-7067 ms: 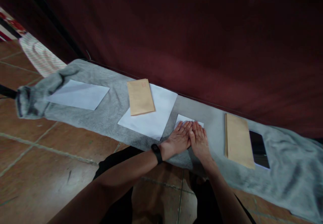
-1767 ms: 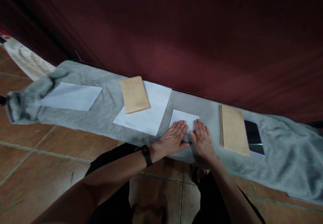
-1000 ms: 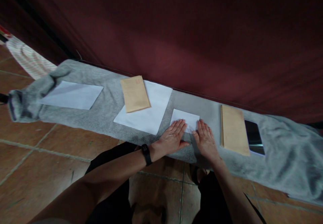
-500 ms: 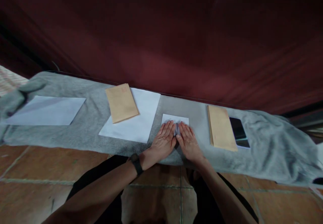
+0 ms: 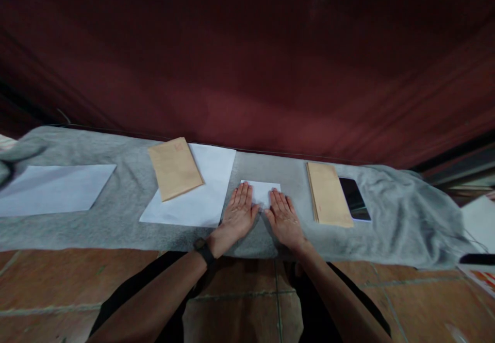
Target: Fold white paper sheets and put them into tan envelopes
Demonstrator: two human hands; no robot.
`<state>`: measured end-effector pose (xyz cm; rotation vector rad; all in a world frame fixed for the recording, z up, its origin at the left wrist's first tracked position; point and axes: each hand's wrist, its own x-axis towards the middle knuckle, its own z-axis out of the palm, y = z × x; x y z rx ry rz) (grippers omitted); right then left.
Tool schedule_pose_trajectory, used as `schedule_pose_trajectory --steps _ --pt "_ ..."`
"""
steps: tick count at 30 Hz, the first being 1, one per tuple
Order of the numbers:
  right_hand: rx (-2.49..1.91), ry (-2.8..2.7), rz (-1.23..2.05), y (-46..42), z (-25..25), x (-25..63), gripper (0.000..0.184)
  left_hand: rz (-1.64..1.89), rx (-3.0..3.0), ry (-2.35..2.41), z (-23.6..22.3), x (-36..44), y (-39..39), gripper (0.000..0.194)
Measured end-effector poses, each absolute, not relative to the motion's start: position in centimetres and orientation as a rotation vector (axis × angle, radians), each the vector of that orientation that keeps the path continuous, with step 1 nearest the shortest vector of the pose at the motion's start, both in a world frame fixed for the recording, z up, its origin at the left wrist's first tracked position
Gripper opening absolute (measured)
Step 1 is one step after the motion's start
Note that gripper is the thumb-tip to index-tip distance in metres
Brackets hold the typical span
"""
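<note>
Well to the left of the small paper [image 5: 261,191], a white sheet [image 5: 58,188] lay flat on a grey cloth [image 5: 270,167], running out of sight at its outer end. Closer on that same side of the small paper came a larger sheet [image 5: 212,178], and across its left part a brown envelope [image 5: 176,169] rested at a slant, with a red mark near its top corner. Next was the left hand [image 5: 238,214], wearing a black watch [image 5: 204,251] at the wrist; it lay flat, palm down, gripping nothing, its straight fingers covering the left edge of the small paper and its thumb spread inward near the lower edge. The small paper itself lay flat on the cloth between the two hands, its top edge showing beyond the fingertips. The right hand [image 5: 285,218] was also flat and palm down, clamped on nothing, with its fingertips over the right edge of the small paper and its thumb pointing toward the other thumb, a narrow gap between them. To the right of the small paper, apart from it, lay a stack of brown envelopes [image 5: 330,194], and just past that, close against the stack, a dark phone [image 5: 355,199].
</note>
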<state>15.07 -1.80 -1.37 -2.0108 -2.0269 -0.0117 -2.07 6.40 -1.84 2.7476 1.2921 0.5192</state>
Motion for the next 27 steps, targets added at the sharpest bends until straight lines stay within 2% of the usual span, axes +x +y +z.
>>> schedule_pose_trajectory --steps 16,27 --pt "-2.099 -1.890 0.035 -1.6 -1.3 16.3 0.064 0.623 2.710 1.411 -1.7 -2.0 6.9 0.066" --pt "-2.048 -1.903 0.144 1.0 -0.3 13.9 0.059 0.542 2.864 1.143 -2.0 1.7 6.6 0.064"
